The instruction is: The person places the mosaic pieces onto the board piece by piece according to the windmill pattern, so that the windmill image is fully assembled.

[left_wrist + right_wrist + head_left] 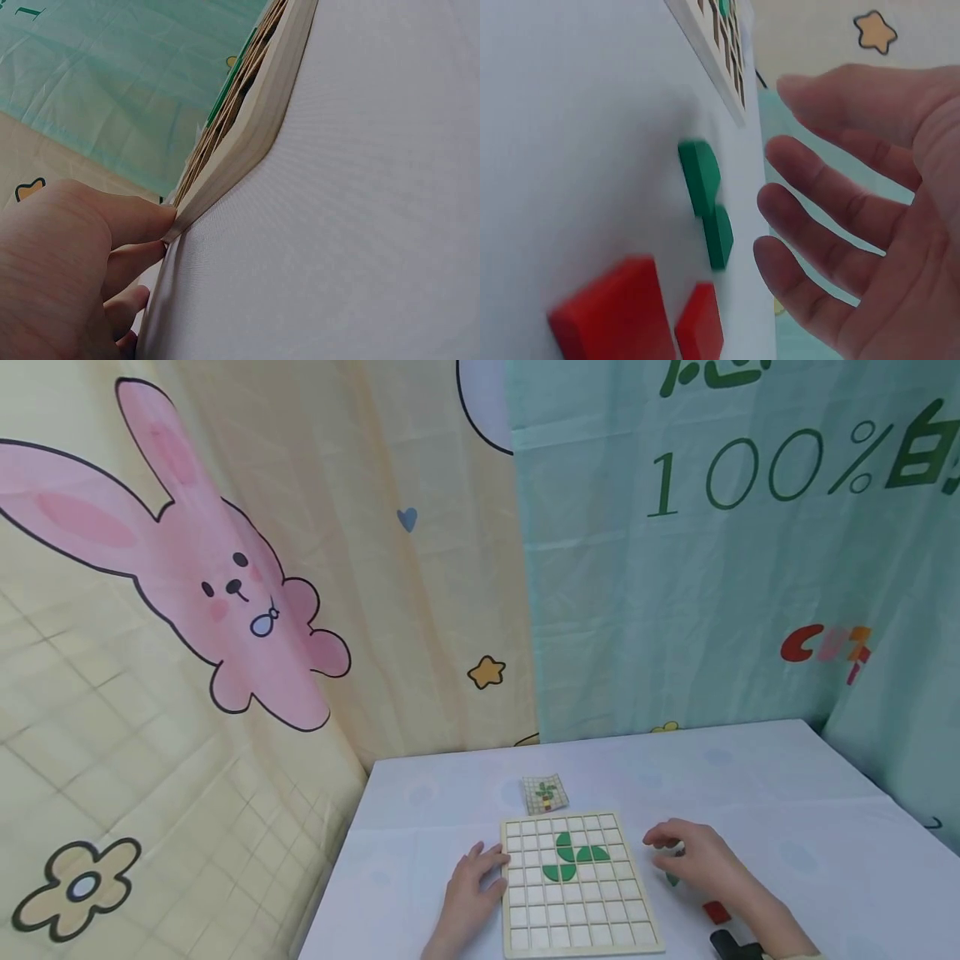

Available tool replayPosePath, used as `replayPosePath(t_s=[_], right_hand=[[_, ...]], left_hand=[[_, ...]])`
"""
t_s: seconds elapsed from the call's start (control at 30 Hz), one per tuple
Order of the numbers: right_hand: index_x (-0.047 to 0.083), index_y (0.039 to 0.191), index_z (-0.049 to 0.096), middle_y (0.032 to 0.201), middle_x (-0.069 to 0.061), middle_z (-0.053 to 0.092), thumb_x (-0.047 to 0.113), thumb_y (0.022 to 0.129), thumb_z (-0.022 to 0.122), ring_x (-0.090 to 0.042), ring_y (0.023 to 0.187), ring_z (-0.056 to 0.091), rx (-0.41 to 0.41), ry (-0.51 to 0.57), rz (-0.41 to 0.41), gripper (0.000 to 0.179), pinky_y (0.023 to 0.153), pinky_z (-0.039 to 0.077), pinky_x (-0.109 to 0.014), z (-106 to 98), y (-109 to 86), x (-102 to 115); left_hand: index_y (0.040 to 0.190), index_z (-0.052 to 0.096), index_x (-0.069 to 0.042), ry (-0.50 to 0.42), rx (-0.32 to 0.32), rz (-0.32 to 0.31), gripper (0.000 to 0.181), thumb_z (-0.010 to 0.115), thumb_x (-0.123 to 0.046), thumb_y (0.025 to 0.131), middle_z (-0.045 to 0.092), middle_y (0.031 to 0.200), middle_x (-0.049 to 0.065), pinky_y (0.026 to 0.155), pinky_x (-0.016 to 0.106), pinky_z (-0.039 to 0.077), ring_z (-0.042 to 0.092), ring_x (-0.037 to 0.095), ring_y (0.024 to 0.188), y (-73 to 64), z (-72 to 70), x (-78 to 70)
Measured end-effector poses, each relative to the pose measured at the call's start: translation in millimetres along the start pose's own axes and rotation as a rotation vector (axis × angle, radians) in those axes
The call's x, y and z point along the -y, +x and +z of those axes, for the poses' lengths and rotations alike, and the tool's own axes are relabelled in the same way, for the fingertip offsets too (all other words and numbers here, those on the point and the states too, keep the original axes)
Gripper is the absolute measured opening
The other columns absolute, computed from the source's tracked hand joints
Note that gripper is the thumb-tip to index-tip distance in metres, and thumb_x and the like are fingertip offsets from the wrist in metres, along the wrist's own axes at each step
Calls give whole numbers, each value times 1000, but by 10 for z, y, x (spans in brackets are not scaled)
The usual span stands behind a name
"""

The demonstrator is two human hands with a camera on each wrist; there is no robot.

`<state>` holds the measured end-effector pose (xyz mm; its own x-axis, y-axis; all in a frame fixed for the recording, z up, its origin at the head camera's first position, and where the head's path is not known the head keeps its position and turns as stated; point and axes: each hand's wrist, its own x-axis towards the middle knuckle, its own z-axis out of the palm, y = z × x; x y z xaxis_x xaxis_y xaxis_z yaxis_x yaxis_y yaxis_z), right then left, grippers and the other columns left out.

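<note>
A square pale wooden board [585,913] with a grid of white cells lies on the table. Several green rounded pieces [566,853] sit in its upper middle cells. My left hand [471,893] touches the board's left edge with thumb and fingertips spread along it; in the left wrist view, fingertips meet the wooden rim [225,169]. To the board's right, my right hand [697,860] hovers with loosely bent, parted fingers and holds nothing. Below it lie two green pieces [701,178], end to end, and two red pieces [619,311].
A small card [544,795] with a printed grid and a green and red figure lies beyond the board's far edge. A black object [731,946] is beside the right forearm. Printed curtains [442,593] hang behind and beside the white-covered table [420,852].
</note>
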<state>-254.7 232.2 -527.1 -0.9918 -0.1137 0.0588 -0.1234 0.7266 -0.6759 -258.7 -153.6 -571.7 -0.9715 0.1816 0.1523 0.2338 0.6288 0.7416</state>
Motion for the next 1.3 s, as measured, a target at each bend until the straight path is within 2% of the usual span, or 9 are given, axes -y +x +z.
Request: replayPosePath(t_s=[0.23, 0.47, 0.57, 0.8, 1.0, 1.13, 1.3], right_hand=[[22, 105, 74, 100, 9, 67, 16, 79, 86, -15, 97, 62, 59, 3, 54, 29, 89, 56, -46, -87, -26, -123], [22, 102, 75, 100, 7, 65, 13, 74, 88, -16, 96, 57, 103, -13, 82, 32, 92, 54, -50, -72, -18, -187], [24, 100, 75, 100, 7, 64, 13, 71, 89, -17, 95, 56, 131, -23, 98, 33, 90, 54, -47, -71, -22, -197], [25, 95, 75, 95, 4, 59, 14, 74, 88, -17, 88, 52, 141, -43, 30, 27, 78, 52, -37, -108, -43, -244], [26, 91, 73, 92, 5, 56, 16, 76, 87, -16, 87, 50, 142, -83, -25, 23, 74, 50, -32, -98, -47, -264], [25, 88, 71, 91, 7, 56, 18, 75, 88, -15, 87, 51, 116, -119, -15, 22, 77, 52, -36, -98, -7, -265], [23, 95, 73, 94, 5, 57, 19, 74, 89, -16, 89, 52, 129, -113, 19, 27, 80, 53, -39, -128, -29, -292]], left_hand=[[121, 72, -24, -6, -7, 2, 33, 72, -15, 89, 60, 141, -2, 119, 66, 16, 33, 39, 146, -6, 13, 5], [121, 72, -25, -3, -10, -3, 33, 71, -16, 90, 60, 141, -4, 119, 65, 16, 33, 37, 146, -10, 22, 28], [121, 72, -25, 5, -7, -10, 33, 71, -15, 89, 60, 141, -4, 119, 65, 17, 33, 37, 146, -10, 20, 32], [122, 71, -25, 14, -1, 9, 33, 70, -17, 90, 59, 142, -3, 119, 64, 17, 33, 37, 146, 0, 16, 42], [122, 71, -26, 22, -7, 12, 33, 70, -16, 90, 59, 142, -5, 119, 65, 17, 34, 37, 146, -7, 13, 45], [122, 70, -28, 31, -23, 21, 33, 70, -17, 91, 58, 142, -6, 120, 63, 16, 33, 35, 146, 7, 10, 48], [121, 71, -28, 19, -18, 12, 33, 71, -16, 90, 58, 142, -6, 120, 63, 16, 33, 34, 146, 9, 19, 42]])
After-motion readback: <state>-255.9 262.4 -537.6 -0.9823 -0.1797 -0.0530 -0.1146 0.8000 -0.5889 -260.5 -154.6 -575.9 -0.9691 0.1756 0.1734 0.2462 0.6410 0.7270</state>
